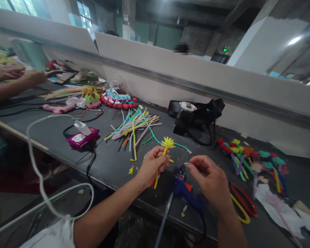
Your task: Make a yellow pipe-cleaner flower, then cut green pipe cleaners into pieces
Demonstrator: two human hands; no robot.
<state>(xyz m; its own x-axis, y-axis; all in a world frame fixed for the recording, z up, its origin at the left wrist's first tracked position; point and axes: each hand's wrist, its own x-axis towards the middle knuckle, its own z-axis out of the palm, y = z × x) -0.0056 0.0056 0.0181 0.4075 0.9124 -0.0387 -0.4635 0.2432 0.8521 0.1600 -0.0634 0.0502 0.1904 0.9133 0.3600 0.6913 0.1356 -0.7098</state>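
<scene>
My left hand is closed around the stem of a yellow flower that looks made of fuzzy craft stems. Its petals stick up above my fingers, and the yellow stem runs out below the hand. To its right, my right hand is closed in a pinch, with a small pale bit at the fingertips that is too small to name. Between and below the hands lies a blue hot glue gun with an orange trigger and a clear glue stick extending from its back.
Behind my left hand lies a pile of coloured stems. A magenta power strip and pink glue gun sit left. A black bag rests against the partition; finished flowers and red-yellow-handled scissors lie right. Another person's hands work far left.
</scene>
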